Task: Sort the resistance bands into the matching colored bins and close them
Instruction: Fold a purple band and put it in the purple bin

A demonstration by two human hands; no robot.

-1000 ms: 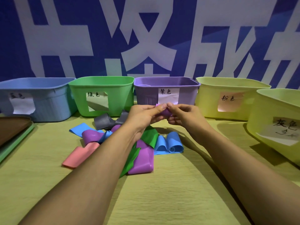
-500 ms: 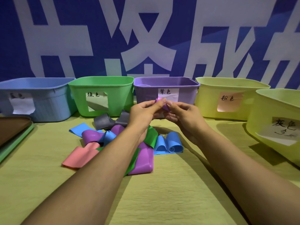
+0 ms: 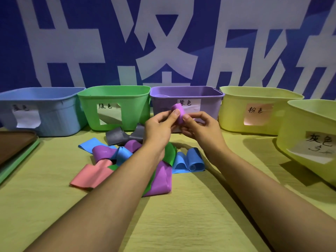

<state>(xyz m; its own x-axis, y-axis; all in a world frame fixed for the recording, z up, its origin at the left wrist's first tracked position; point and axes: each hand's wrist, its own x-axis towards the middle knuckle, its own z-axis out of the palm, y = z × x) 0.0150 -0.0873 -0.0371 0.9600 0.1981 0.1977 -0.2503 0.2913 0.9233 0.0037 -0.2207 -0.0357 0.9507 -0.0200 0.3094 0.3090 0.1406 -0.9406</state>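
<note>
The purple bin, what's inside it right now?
Only the far inner wall of the purple bin and a pale curved shape by its left corner show. The front wall hides its floor, so any bands inside cannot be seen.

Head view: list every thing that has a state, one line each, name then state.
rolled purple band: pinched between both hands, in front of the purple bin
left hand: pinching the band
right hand: pinching the band
purple bin: open, no lid
green bin: open
blue bin: open
yellow bins: both open
loose bands: unsorted pile on the table
</note>
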